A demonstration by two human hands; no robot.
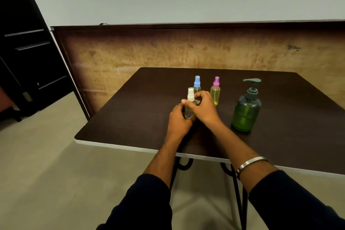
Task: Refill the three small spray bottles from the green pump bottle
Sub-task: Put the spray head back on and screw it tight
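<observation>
Left hand [179,117] curled round the body of white-capped spray bottle [190,102] on tabletop [130,117]; right hand [202,106] pinching its neck. Behind the grip: blue-capped spray bottle [197,83], pink-capped spray bottle [215,90]. Right of it, apart: green pump bottle [246,112].

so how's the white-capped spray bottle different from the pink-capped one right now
The white-capped spray bottle is gripped by both hands, the left hand round its body and the right hand at its neck; the pink-capped spray bottle stands free, untouched. The white-capped one is nearer the person, the pink-capped one farther back. Caps differ: white against pink. Both are small, clear, upright on the table and hold yellowish liquid.
</observation>
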